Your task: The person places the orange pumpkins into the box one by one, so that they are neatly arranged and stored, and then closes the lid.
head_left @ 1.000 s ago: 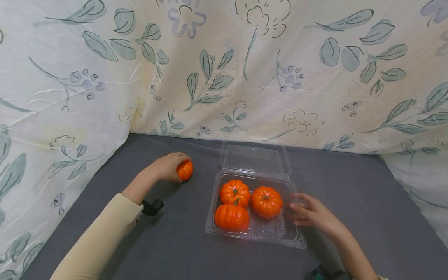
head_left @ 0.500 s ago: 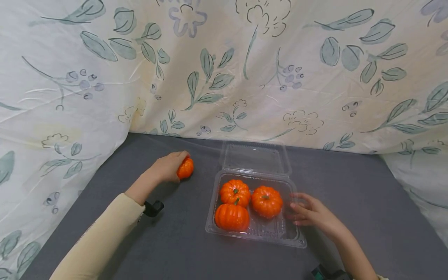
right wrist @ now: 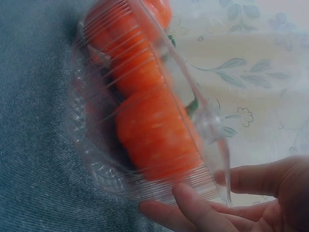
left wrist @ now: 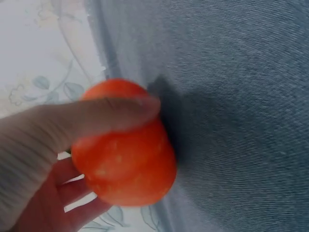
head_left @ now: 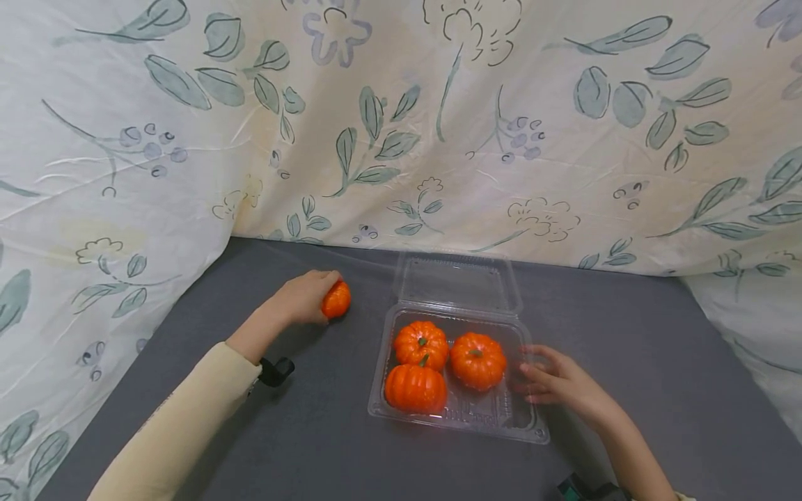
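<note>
My left hand (head_left: 303,298) grips a small orange pumpkin (head_left: 337,299) at the left of the clear plastic container (head_left: 376,400). In the left wrist view the thumb lies across the pumpkin (left wrist: 128,164), with the other fingers partly hidden behind it, and a shadow falls on the cloth beside it. My right hand (head_left: 564,383) is at the container's right side. Its loosely spread fingers (right wrist: 193,203) touch the ribbed side wall near the rim. Inside the container sit an upright pumpkin (head_left: 421,342), a pumpkin tipped on its side (head_left: 415,390) and another upright pumpkin (head_left: 478,362).
The container's clear lid (head_left: 457,282) lies folded open toward the back. A dark grey cloth (head_left: 326,445) covers the table. Behind and at the sides hangs a floral curtain (head_left: 388,209). Black wrist cameras, one by the left sleeve (head_left: 277,372), ride on both wrists.
The pumpkin in my left hand has tilted and shifted slightly to the right, with the fingers moving round it. My right hand and the container have stayed in place.
</note>
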Demonstrator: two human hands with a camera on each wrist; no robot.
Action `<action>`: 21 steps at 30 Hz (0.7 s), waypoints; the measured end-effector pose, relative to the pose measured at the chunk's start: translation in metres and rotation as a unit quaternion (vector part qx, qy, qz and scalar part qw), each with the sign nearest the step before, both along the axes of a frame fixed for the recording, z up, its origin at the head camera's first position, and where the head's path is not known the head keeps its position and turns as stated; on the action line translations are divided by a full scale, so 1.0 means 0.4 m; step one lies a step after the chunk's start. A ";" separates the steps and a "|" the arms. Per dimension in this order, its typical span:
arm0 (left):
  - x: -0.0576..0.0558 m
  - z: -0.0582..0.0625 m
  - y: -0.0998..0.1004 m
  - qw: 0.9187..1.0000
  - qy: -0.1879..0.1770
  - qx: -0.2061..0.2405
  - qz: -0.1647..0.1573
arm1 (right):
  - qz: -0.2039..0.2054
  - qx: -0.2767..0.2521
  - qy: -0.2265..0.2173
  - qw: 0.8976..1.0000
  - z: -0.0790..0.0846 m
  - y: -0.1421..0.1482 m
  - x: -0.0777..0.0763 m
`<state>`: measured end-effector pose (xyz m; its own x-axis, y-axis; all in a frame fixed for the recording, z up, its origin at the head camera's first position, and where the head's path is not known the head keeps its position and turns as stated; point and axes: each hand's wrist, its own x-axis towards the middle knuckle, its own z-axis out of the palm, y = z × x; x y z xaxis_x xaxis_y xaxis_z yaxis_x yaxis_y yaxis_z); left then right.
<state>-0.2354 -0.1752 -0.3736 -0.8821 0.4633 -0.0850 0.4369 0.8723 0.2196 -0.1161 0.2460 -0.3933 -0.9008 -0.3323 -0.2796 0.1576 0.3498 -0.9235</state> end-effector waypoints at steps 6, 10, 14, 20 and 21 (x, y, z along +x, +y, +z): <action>0.002 0.012 0.023 0.999 -0.005 0.035 -0.026 | -0.002 0.005 -0.003 1.000 0.002 0.000 0.000; 0.003 0.029 0.036 0.998 -0.009 0.057 -0.033 | -0.001 0.006 -0.001 1.000 0.005 -0.002 0.000; 0.006 0.059 0.046 0.996 -0.017 0.078 -0.046 | -0.001 0.007 0.000 1.000 0.005 -0.003 0.000; 0.020 0.125 0.067 0.993 -0.048 0.076 -0.078 | -0.003 0.008 0.000 1.000 0.002 -0.002 -0.002; 0.023 0.137 0.072 0.992 -0.056 0.071 -0.084 | -0.003 0.009 0.001 1.000 0.002 -0.002 -0.001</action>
